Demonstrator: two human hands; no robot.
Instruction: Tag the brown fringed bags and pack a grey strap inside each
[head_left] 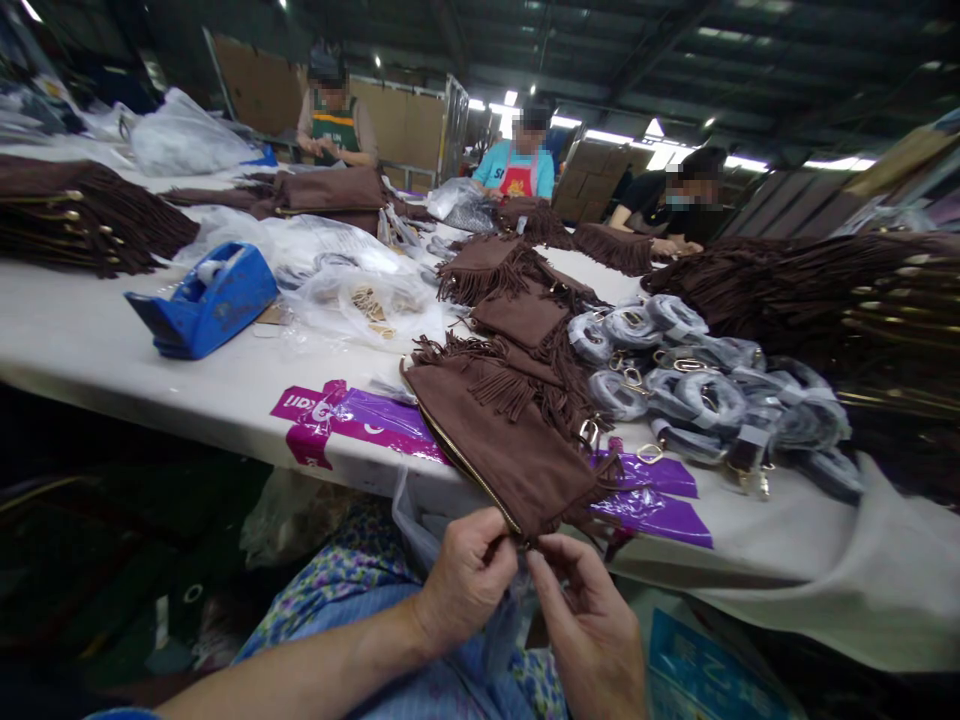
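Note:
A brown fringed pouch (517, 440) with a gold zipper (465, 455) lies over the table's front edge, its zipped corner towards me. My left hand (469, 575) pinches that corner beside the zipper's end. Thumb and forefinger of my right hand (589, 620) close on a small dark piece at the same corner, too small to make out for certain; it may be the zipper's end or pull. Behind this pouch, more brown fringed pouches (521, 315) lie overlapping. Right of it sits a heap of coiled straps (705, 395) in clear wrap with gold clasps.
A blue tape dispenser (217, 300) stands at the left on the white table (225, 385). Clear plastic bags (352, 270) lie beside it. Stacks of brown fringed pouches (82, 215) rise at both sides. Purple tape (390, 425) covers the front edge. Several people work across the table.

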